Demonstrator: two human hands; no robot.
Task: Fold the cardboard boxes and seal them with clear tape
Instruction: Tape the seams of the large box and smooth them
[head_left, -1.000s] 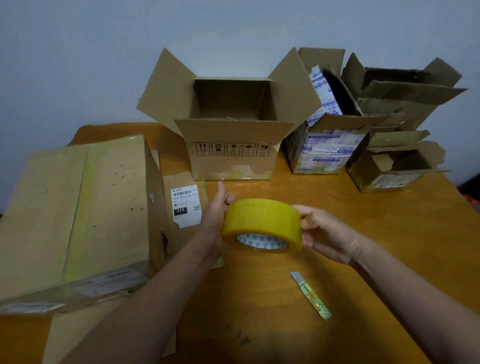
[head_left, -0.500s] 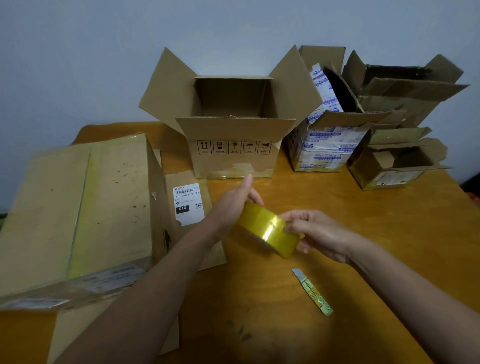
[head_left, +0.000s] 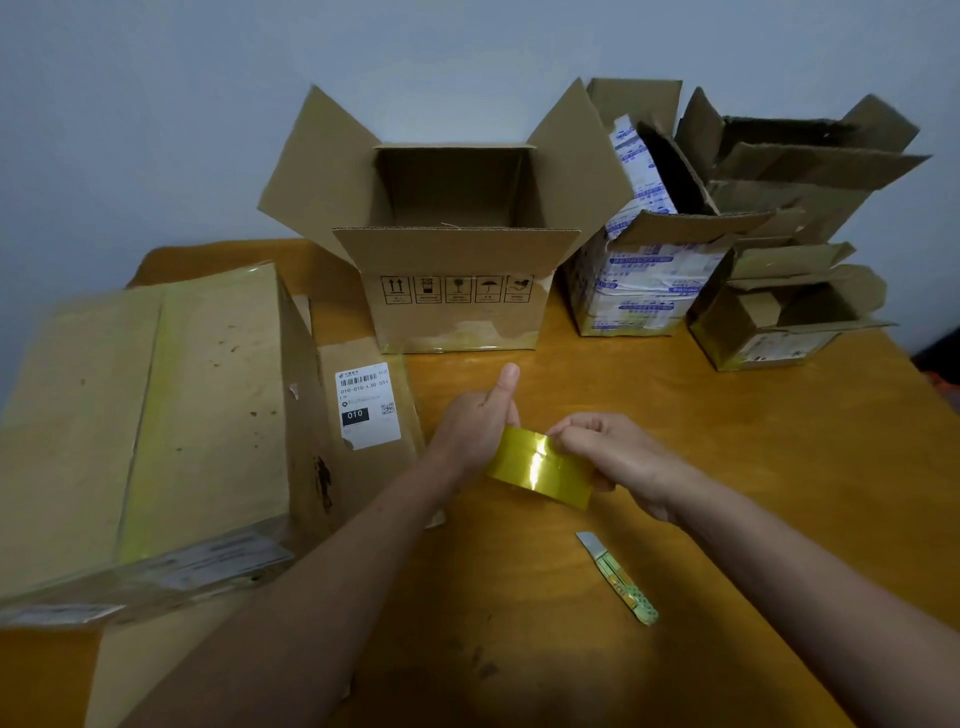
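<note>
A yellowish roll of clear tape (head_left: 540, 467) hangs just above the wooden table (head_left: 727, 467), held between both hands with its shiny outer band facing me. My left hand (head_left: 475, 423) grips the roll's left side, thumb pointing up. My right hand (head_left: 613, 454) holds the right side, its fingertips curled onto the band's top edge. Behind the hands stands an open cardboard box (head_left: 457, 260) with all flaps up. A large closed, taped box (head_left: 150, 431) lies at the left.
A small green utility knife (head_left: 621, 579) lies on the table below my right hand, blade out. A flat cardboard piece with a shipping label (head_left: 369, 405) lies beside the big box. Several more open boxes (head_left: 654, 280) crowd the back right against the wall.
The roll has been turned from showing its core and lowered slightly, so its shiny band faces me. My right fingertips have come onto the band's top edge.
</note>
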